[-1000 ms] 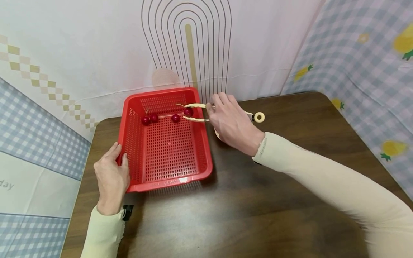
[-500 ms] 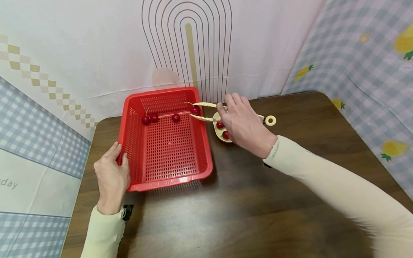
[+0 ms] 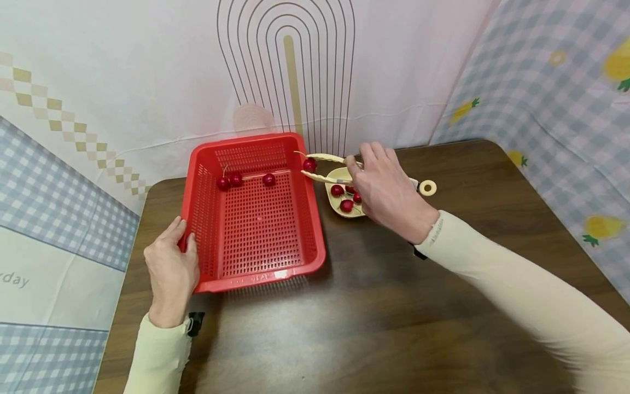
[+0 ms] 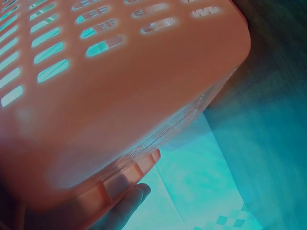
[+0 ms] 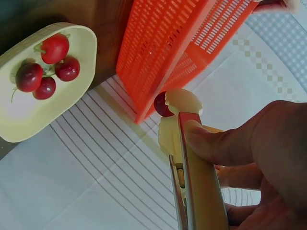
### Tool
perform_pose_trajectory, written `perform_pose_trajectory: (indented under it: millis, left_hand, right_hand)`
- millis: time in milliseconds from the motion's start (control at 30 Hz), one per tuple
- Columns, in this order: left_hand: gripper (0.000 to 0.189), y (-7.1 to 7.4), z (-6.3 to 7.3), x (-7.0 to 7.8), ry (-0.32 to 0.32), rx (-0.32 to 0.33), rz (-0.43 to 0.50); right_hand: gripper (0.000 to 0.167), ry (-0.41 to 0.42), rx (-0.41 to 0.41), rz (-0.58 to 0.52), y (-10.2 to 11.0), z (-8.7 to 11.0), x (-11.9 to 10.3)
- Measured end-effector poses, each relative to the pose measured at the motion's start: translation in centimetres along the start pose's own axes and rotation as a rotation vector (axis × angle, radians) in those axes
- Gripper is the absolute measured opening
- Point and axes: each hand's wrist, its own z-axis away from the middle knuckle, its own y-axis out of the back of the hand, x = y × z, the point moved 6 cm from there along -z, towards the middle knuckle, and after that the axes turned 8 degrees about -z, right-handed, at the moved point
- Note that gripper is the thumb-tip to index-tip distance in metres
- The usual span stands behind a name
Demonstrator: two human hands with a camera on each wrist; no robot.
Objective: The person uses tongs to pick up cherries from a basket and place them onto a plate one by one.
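My left hand (image 3: 172,268) grips the left rim of a red perforated basket (image 3: 315,241); the left wrist view shows its fingertips (image 4: 136,194) at the rim. Inside, three cherries (image 3: 268,179) lie near the back. My right hand (image 3: 389,189) holds pale yellow tongs (image 3: 327,179), thumb pressed on one arm in the right wrist view. Between the tong tips is a stemmed cherry (image 3: 309,164), over the basket's right rim. Below the tongs sits a small cream dish (image 3: 339,212) with several cherries (image 3: 346,206), partly hidden by the right hand.
The brown wooden table (image 3: 374,317) carries the basket and the dish. Behind it hangs a white patterned cloth (image 3: 162,71), close to the basket's back rim. A blue checked cloth (image 3: 556,137) with pineapples rises at the right.
My right hand has moved right with the tongs and the cherry, from inside the basket to its right rim, uncovering the dish. The left hand and basket have stayed put.
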Motion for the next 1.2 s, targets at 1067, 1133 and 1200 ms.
perform_pose_trajectory:
  millis: [1067, 1133, 1200]
  left_hand:
    - [0.037, 0.1, 0.1, 0.1, -0.002, -0.001, -0.002]
    - [0.037, 0.1, 0.1, 0.1, -0.001, -0.004, 0.001]
    - [0.037, 0.1, 0.1, 0.1, 0.0, -0.002, 0.002]
  right_hand:
    - [0.033, -0.096, 0.063, -0.059, -3.4, 3.5, 4.6]
    - [0.035, -0.108, 0.056, -0.06, -3.8, 3.6, 4.8]
    - [0.036, -0.12, 0.046, -0.061, -4.1, 3.6, 5.0]
